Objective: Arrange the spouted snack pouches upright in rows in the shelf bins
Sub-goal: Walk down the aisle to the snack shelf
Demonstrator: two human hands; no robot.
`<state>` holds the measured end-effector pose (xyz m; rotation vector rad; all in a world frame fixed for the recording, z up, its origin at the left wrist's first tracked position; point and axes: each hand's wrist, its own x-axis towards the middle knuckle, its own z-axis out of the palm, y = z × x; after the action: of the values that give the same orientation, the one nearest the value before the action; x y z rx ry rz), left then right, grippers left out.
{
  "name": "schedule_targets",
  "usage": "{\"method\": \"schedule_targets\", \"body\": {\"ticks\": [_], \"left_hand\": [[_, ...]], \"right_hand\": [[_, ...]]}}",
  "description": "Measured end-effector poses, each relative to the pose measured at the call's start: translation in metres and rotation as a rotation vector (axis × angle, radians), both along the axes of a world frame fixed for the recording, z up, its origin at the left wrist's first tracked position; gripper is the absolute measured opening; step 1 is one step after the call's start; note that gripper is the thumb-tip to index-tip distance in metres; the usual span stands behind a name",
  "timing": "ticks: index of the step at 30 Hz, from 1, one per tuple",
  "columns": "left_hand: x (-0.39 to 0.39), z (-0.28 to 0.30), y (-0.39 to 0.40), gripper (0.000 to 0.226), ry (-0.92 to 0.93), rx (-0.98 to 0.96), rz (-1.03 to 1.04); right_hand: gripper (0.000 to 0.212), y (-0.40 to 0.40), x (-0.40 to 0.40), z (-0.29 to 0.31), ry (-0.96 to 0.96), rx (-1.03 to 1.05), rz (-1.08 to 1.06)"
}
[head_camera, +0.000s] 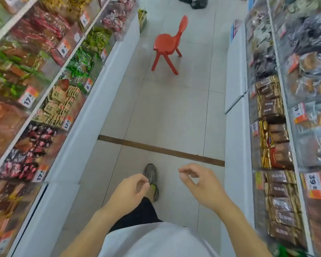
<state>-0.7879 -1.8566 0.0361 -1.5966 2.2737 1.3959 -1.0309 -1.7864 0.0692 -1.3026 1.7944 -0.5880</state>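
Between the shelf rows, mid-aisle: left hand (127,191) and right hand (200,184) apart, fingers loosely curled, holding nothing. Judgement: walking to stock; best to locate the pouches first, then lift them by the body, spouts up. No spouted pouches identifiable; shelf bins (50,101) flank both hands. Red chair (168,43) ahead.

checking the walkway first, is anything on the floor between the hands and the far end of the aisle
Yes: a red chair stands mid-aisle ahead. Both the left hand and the right hand hold nothing, and no spouted pouch is identifiable.
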Motion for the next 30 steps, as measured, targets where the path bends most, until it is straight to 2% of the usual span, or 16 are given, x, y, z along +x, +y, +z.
{"method": "schedule_targets", "body": {"ticks": [8,15,19,23,25,30], "left_hand": [[-0.075,0.018,-0.257,0.014,-0.013,-0.030,-0.071],[-0.175,0.022,-0.468,0.015,-0.011,-0.080,-0.125],[-0.233,0.011,-0.580,0.013,-0.020,-0.104,-0.078],[-0.267,0.015,-0.669,0.015,-0.061,-0.070,0.009],[-0.275,0.016,-0.692,0.016,-0.076,-0.055,0.028],[-0.294,0.002,-0.806,0.009,-0.052,-0.009,0.127]], "right_hand": [[0.016,-0.225,-0.068,0.004,-0.049,0.043,-0.084],[0.017,-0.394,-0.154,-0.015,-0.069,0.103,-0.119],[0.013,-0.510,-0.220,-0.032,-0.067,0.102,-0.101],[0.015,-0.637,-0.277,-0.025,-0.036,0.112,-0.020],[0.016,-0.680,-0.293,-0.016,-0.015,0.101,0.012],[0.012,-0.843,-0.323,-0.012,-0.025,0.064,0.116]]}}
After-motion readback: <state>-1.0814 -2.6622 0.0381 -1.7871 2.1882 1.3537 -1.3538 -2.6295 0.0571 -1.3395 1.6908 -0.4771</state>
